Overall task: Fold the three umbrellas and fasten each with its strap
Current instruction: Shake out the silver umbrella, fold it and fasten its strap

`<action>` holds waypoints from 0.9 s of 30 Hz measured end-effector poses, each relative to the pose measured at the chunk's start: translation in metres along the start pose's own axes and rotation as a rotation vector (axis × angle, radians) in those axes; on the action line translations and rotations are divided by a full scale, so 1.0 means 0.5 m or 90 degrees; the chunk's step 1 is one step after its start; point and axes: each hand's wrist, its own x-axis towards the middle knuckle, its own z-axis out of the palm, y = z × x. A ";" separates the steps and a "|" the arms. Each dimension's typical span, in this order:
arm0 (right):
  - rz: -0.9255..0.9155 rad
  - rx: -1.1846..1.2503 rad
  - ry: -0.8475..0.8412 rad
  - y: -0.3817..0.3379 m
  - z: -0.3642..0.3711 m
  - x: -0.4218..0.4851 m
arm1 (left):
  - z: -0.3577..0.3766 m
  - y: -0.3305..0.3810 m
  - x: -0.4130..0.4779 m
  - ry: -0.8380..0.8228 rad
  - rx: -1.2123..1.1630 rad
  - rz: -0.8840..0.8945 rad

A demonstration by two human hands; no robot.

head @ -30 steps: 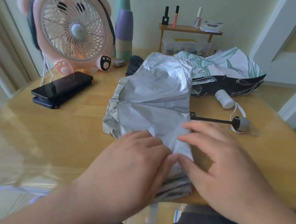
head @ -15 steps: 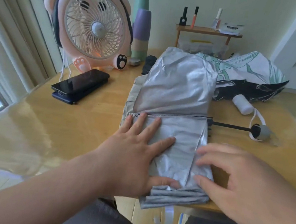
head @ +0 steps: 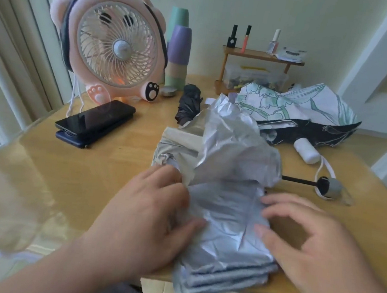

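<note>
Silver umbrella (head: 225, 197) lies on the wooden table (head: 69, 181), right in front of the person, near end overhanging the front edge. Near half is stacked in flat pleats; far half is a loose crumpled heap, not yet folded. Its dark shaft (head: 298, 180) sticks out to the right, ending in a grey handle (head: 333, 187) with a white wrist loop.

Left hand (head: 146, 222) sits on the left edge of the fabric: fingers curled and close together, gripping a bunch of canopy, thumb lying flat on the pleats. Right hand (head: 306, 244) rests on the right edge, fingers spread, fingertips pressing down on the cloth, not pinching anything.

Floral umbrella (head: 296, 109) lies unfolded behind, white handle (head: 306, 150) toward the camera. Small black umbrella (head: 189, 104) is bunched up near the pink fan (head: 112, 49); cannot tell if its strap is fastened. Two stacked phones (head: 94, 124) at left.

Likely step: pleating the silver canopy, so the task is early, with no strap closed here.

Risks: slick fabric, so pleats could spring open if the right hand lifts. The overhanging end could drag the stack off the table. Pulling the loose heap over unevenly would give a bulky roll the strap may not reach around. The strap is not visible and could get buried inside the folds. The extended shaft may need collapsing first.
</note>
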 end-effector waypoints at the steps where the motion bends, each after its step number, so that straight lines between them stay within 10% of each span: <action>1: 0.029 0.078 0.078 0.004 -0.002 0.003 | -0.003 0.003 0.000 0.069 -0.041 -0.028; 7: 0.145 0.422 0.230 -0.033 -0.007 0.066 | -0.044 0.045 0.080 0.082 -0.316 -0.357; 18: 0.237 0.676 0.151 -0.049 -0.039 0.124 | -0.085 0.052 0.163 0.036 -0.622 -0.345; 27: 0.214 0.563 0.057 -0.027 -0.021 0.043 | -0.024 0.067 0.013 0.008 -0.800 -0.317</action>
